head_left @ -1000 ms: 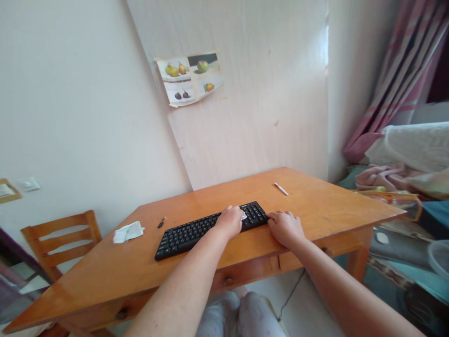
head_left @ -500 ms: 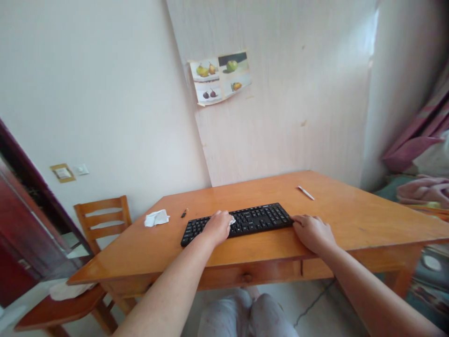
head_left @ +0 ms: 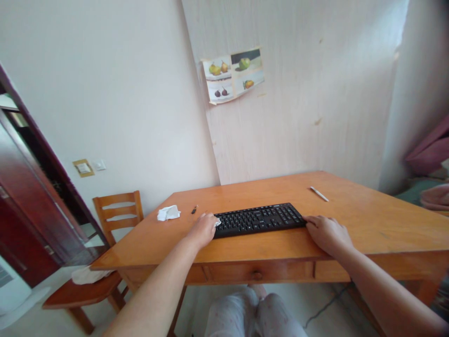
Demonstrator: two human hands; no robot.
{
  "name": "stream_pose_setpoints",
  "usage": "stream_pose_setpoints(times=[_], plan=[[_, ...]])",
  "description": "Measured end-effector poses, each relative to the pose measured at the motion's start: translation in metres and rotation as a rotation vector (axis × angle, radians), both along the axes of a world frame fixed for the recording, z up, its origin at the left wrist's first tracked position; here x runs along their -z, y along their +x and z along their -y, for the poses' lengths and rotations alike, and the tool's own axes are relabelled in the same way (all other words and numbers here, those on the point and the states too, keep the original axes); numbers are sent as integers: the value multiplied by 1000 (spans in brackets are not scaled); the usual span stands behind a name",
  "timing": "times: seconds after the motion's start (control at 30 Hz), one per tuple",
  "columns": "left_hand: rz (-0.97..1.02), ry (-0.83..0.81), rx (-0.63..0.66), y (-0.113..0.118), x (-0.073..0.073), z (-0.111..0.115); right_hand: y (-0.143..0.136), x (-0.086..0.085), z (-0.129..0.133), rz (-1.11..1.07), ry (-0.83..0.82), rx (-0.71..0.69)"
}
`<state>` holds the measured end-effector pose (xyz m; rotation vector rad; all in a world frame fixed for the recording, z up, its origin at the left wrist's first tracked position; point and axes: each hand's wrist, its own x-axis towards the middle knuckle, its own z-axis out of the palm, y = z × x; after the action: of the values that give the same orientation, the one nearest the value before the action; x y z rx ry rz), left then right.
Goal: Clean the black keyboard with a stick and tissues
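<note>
A black keyboard (head_left: 259, 220) lies on the wooden table in front of me. At its left end, my left hand (head_left: 203, 230) is closed round a crumpled white tissue (head_left: 217, 222), which pokes out by the fingertips and rests against the keys. My left hand covers the keyboard's left edge. Over at the right end, my right hand (head_left: 328, 234) rests on the tabletop with its fingertips gripping the keyboard's lower right corner.
A second white tissue (head_left: 169, 213) and a small black object (head_left: 194, 209), perhaps a USB receiver, lie to the left. At the back right is a white pen (head_left: 319, 194). A wooden chair (head_left: 117, 211) stands beyond the table's (head_left: 266, 248) left edge.
My left hand has slid with the tissue from the middle-left keys to the keyboard's left end. My right hand stays at the right corner. The view has turned slightly left.
</note>
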<state>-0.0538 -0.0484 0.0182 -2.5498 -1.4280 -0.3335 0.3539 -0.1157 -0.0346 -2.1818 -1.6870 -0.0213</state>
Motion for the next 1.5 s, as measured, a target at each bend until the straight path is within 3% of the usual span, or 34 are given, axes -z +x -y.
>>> stream_pose_setpoints(times=[0.33, 0.5, 0.63, 0.9, 1.03, 1.13, 1.23, 1.3, 1.5], plan=[[25, -23, -98, -33, -6, 2, -2, -2, 1, 3, -6, 1], [46, -12, -106, -26, -15, -7, -7, -3, 2, -9, 2, 17], [67, 11, -15, 17, -17, -20, -10, -7, 3, -26, -2, 24], [77, 9, 251, 157, -10, -35, -13, -9, 6, -31, 16, 21], [61, -1, 331, 223, -4, -31, -13, -11, 7, -36, 18, 17], [56, -1, 367, 260, 2, -24, -14, -13, 8, -29, 24, 9], [34, -16, 383, 278, 8, -19, -14, -13, 9, -13, 17, 6], [16, -25, 373, 277, 10, -20, -13, -12, 9, -11, 10, 3], [-22, -27, 292, 231, 7, -28, -9, -7, 5, -22, -3, -7]])
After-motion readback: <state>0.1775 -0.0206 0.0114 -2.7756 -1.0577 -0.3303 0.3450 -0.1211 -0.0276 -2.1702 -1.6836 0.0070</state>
